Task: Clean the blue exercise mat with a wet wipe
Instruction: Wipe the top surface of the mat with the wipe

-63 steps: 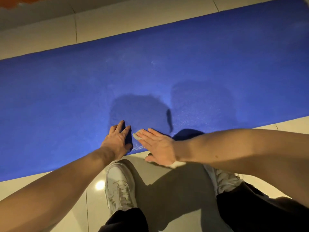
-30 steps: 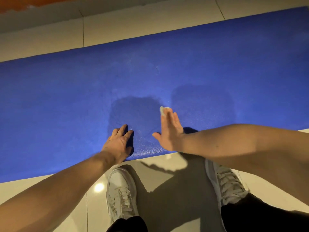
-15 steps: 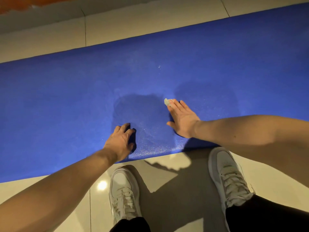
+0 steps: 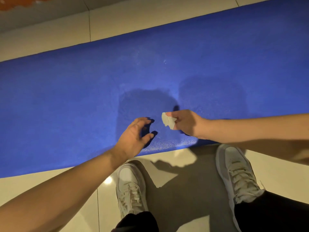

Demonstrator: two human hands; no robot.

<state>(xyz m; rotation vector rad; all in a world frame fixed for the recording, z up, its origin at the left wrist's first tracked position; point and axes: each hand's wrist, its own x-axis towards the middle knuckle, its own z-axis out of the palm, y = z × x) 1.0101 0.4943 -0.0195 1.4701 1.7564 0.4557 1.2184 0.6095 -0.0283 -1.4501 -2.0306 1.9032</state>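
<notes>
The right hand [image 4: 187, 123] pinches a small white wipe [image 4: 167, 120] over the blue mat [image 4: 66, 97], maybe just off it. The left hand [image 4: 133, 137] is close by, fingers loose, holding nothing.

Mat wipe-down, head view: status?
Right grip pinches wipe over mat, near edge. Left grip empty, fingers spread, beside it. Shoes on floor, off mat.
</notes>
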